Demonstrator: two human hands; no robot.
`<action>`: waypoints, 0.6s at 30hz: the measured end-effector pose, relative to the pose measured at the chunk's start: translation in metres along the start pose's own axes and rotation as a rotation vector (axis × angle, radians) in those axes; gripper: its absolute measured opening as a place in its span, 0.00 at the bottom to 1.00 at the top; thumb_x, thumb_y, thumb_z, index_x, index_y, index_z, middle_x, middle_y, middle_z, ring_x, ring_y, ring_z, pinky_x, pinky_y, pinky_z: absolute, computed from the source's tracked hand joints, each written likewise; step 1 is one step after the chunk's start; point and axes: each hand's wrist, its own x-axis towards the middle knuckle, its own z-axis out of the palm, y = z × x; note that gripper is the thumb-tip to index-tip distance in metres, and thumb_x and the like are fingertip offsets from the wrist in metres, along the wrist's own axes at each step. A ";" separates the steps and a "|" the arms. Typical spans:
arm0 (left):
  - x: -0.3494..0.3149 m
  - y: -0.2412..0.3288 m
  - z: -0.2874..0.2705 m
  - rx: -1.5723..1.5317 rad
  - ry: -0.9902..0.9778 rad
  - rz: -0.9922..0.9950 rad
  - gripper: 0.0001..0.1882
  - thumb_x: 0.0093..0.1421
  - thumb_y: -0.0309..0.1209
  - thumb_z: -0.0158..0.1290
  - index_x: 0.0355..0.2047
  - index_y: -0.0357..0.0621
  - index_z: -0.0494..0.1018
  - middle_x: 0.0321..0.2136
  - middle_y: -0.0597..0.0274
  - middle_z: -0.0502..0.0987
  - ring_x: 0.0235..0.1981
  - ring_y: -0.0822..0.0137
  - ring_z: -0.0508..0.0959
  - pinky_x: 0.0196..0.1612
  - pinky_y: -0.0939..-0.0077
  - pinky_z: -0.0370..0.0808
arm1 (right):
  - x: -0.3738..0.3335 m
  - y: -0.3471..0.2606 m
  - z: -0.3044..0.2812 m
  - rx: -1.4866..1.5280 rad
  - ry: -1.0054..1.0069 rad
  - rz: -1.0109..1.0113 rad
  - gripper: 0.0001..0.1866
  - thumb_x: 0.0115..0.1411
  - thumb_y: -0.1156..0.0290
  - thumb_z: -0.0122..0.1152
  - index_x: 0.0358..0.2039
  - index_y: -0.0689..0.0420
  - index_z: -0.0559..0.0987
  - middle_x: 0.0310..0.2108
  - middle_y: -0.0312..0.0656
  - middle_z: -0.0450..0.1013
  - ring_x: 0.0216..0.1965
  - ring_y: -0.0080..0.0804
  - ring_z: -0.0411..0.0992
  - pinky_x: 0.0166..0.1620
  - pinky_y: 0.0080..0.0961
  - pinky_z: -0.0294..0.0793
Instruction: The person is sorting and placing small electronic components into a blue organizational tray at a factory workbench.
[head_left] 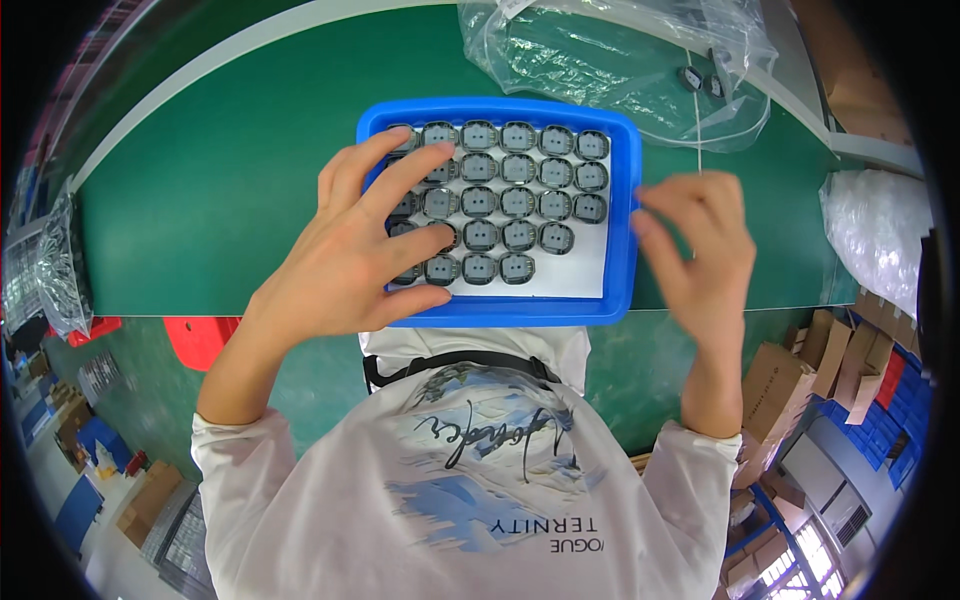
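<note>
A blue rectangular tray (622, 250) lies on the green table in front of me. Inside it, rows of small dark grey, rounded watch-case-like parts (518, 203) sit on a white liner (570, 278). My left hand (365, 235) spreads over the tray's left side, fingers apart. Its fingertips rest on or just above the leftmost parts and hide some of them. At the tray's right rim is my right hand (700, 235), its thumb and index finger curved toward each other with a gap between the tips. Nothing shows between them.
A clear plastic bag (610, 60) lies beyond the tray, with a few dark parts (690, 78) at its right end. More clear plastic wrap (875, 235) is at the table's right edge. A red stool (200, 340) stands at the left, cardboard boxes (780, 390) at the right.
</note>
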 end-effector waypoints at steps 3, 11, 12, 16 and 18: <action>0.001 0.001 0.002 -0.002 0.045 0.001 0.23 0.39 0.37 0.73 0.37 0.46 0.82 0.67 0.50 0.62 0.68 0.38 0.58 0.63 0.39 0.59 | 0.010 0.030 -0.013 -0.042 0.075 0.046 0.11 0.56 0.79 0.68 0.41 0.62 0.82 0.39 0.43 0.78 0.43 0.39 0.75 0.48 0.29 0.74; -0.003 0.010 0.003 0.078 0.062 -0.082 0.23 0.40 0.38 0.72 0.37 0.44 0.82 0.68 0.47 0.62 0.67 0.38 0.58 0.64 0.40 0.59 | 0.056 0.097 0.001 -0.291 -0.060 0.323 0.15 0.62 0.73 0.61 0.50 0.59 0.80 0.42 0.46 0.78 0.42 0.43 0.78 0.48 0.33 0.77; -0.003 0.011 0.004 0.075 0.071 -0.083 0.23 0.40 0.38 0.72 0.37 0.44 0.82 0.68 0.47 0.62 0.67 0.38 0.58 0.64 0.40 0.59 | 0.060 0.106 0.007 -0.288 -0.058 0.323 0.15 0.62 0.73 0.61 0.50 0.59 0.80 0.42 0.46 0.78 0.42 0.43 0.78 0.48 0.33 0.77; -0.006 0.012 0.004 0.075 0.073 -0.084 0.23 0.41 0.38 0.72 0.39 0.45 0.82 0.68 0.47 0.63 0.67 0.37 0.58 0.64 0.40 0.58 | 0.071 0.134 0.020 -0.447 -0.081 0.290 0.16 0.61 0.69 0.61 0.50 0.58 0.79 0.44 0.49 0.76 0.45 0.51 0.76 0.50 0.41 0.75; -0.006 0.014 0.005 0.028 0.103 -0.064 0.25 0.41 0.37 0.72 0.42 0.47 0.82 0.67 0.47 0.63 0.67 0.37 0.58 0.63 0.40 0.59 | 0.073 0.143 0.019 -0.442 -0.125 0.278 0.15 0.61 0.70 0.61 0.48 0.56 0.80 0.43 0.48 0.76 0.44 0.49 0.76 0.49 0.40 0.75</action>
